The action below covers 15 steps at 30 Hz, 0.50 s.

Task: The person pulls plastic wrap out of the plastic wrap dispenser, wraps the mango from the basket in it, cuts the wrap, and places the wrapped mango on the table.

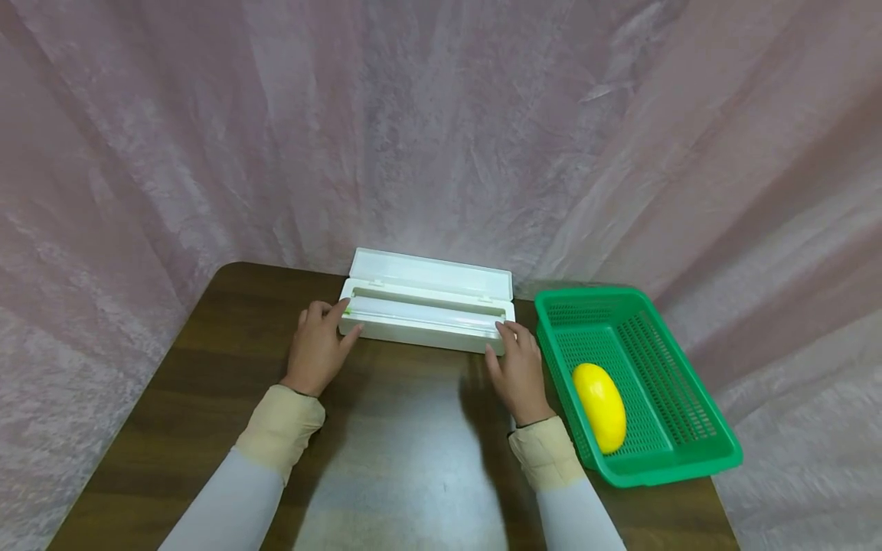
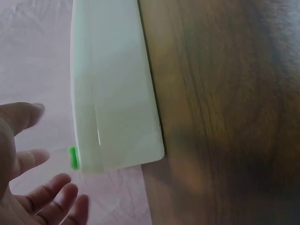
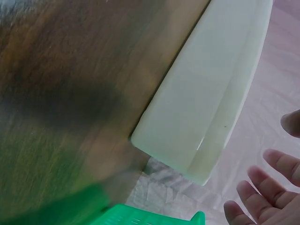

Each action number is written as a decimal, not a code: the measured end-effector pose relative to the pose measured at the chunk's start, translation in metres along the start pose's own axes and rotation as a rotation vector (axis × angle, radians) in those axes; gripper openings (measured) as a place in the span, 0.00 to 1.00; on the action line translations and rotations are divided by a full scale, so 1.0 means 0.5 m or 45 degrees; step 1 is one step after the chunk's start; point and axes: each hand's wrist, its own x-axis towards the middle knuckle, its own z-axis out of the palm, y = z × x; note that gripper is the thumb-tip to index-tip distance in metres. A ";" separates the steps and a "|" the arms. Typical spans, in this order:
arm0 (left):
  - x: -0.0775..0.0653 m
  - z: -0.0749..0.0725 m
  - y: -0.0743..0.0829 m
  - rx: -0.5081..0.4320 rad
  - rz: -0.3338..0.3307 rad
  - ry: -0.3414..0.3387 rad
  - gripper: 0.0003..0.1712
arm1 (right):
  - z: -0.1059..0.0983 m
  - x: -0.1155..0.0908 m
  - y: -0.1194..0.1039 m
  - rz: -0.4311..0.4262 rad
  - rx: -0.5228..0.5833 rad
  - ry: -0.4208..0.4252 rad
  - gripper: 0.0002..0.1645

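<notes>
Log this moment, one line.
left hand: at left end of white box | right hand: at its right end | lid: raised | roll: inside box | yellow item: in green basket

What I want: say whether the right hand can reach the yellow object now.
Probably yes: the right hand is beside the green basket, whose top is open, and nothing covers the yellow object; only the side wall needs clearing.
</notes>
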 end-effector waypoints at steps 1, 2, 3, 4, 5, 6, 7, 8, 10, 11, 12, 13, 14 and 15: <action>0.004 0.002 -0.001 -0.007 0.004 0.005 0.32 | 0.002 0.002 0.002 0.003 -0.005 0.001 0.26; 0.007 0.004 -0.002 -0.013 0.005 0.007 0.32 | 0.004 0.003 0.004 0.007 -0.009 0.001 0.26; 0.010 0.006 -0.003 -0.017 0.008 0.010 0.32 | 0.005 0.004 0.006 0.013 -0.011 0.001 0.26; 0.012 0.009 -0.004 -0.019 0.011 0.013 0.31 | 0.007 0.005 0.008 0.020 -0.014 -0.001 0.25; 0.015 0.012 -0.006 -0.019 0.013 0.016 0.30 | 0.009 0.006 0.010 0.026 -0.014 -0.002 0.25; 0.017 0.014 -0.007 -0.019 0.016 0.020 0.30 | 0.010 0.006 0.012 0.032 -0.017 -0.003 0.24; 0.020 0.016 -0.008 -0.014 0.019 0.025 0.28 | 0.011 0.007 0.013 0.038 -0.019 -0.004 0.24; 0.022 0.018 -0.009 -0.012 0.018 0.031 0.27 | 0.012 0.008 0.015 0.044 -0.020 -0.003 0.23; 0.027 0.022 -0.009 -0.005 0.017 0.043 0.25 | 0.015 0.009 0.018 0.056 -0.027 0.003 0.22; 0.029 0.024 -0.009 -0.002 0.016 0.049 0.24 | 0.016 0.010 0.020 0.064 -0.029 0.009 0.22; 0.032 0.025 -0.009 -0.002 0.013 0.054 0.23 | 0.017 0.011 0.022 0.071 -0.029 0.015 0.21; 0.034 0.026 -0.009 0.000 0.007 0.056 0.22 | 0.018 0.012 0.024 0.080 -0.029 0.023 0.21; 0.035 0.028 -0.009 -0.001 0.003 0.059 0.22 | 0.020 0.012 0.026 0.089 -0.031 0.030 0.21; 0.036 0.029 -0.008 0.000 -0.001 0.062 0.21 | 0.022 0.013 0.029 0.097 -0.032 0.037 0.20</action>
